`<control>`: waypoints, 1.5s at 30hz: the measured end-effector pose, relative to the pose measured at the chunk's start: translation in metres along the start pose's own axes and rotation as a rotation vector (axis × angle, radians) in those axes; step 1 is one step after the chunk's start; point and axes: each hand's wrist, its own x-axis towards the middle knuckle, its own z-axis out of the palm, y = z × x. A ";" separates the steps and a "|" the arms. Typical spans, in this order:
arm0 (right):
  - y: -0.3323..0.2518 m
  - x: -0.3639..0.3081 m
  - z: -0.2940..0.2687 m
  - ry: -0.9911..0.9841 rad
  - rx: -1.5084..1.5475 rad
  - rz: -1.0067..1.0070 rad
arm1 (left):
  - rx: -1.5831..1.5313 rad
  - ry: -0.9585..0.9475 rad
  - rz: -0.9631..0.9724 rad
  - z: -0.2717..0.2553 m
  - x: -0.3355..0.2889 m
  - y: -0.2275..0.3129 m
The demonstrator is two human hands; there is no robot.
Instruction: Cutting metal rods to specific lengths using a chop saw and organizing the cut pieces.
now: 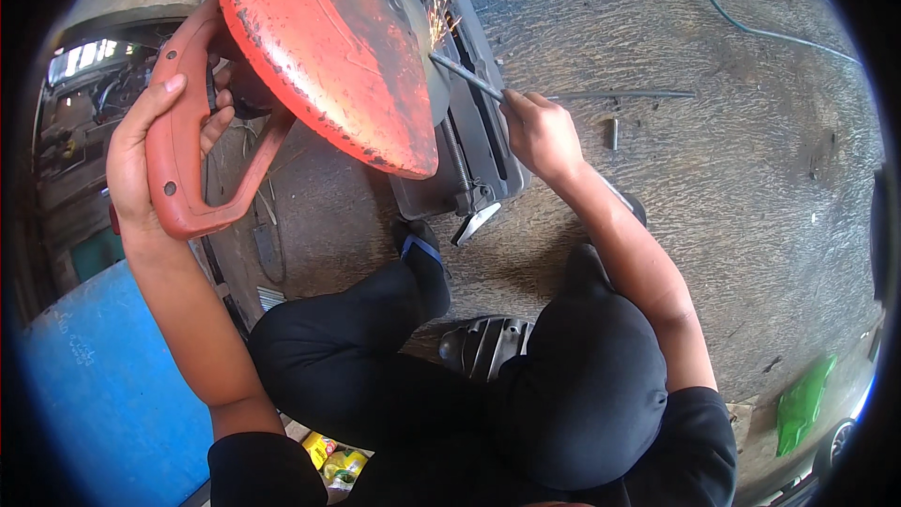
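A cut-off saw with a scuffed red guard (pixel 328 56) fills the upper middle. My left hand (pixel 136 150) is closed around its red D-shaped handle (pixel 178 155), fingers curling through the opening. My right hand (pixel 544 136) grips a grey metal rod (pixel 471 80) from above. The rod's far end meets the edge of the cutting disc (pixel 439 94), and orange sparks (pixel 437 14) fly up from there. Below the disc is the saw's grey base (pixel 511 169), with a threaded vise screw (pixel 455 155) along it. Much of the disc is hidden by the guard.
On the worn floor, a thin rod (pixel 624 94) and a short cut piece (pixel 615 134) lie right of my right hand. A cable (pixel 741 26) loops at far right. A blue panel (pixel 113 394) stands at lower left; a green packet (pixel 804 404) lies lower right.
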 end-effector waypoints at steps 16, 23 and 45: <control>-0.007 0.004 -0.009 -0.278 0.206 0.146 | 0.009 0.031 0.008 0.003 -0.001 0.000; 0.015 0.010 -0.024 -0.417 0.455 0.345 | 0.063 0.022 -0.009 -0.008 0.000 0.002; 0.015 -0.005 -0.013 -0.622 0.837 0.529 | -0.002 -0.015 -0.002 -0.001 -0.001 0.000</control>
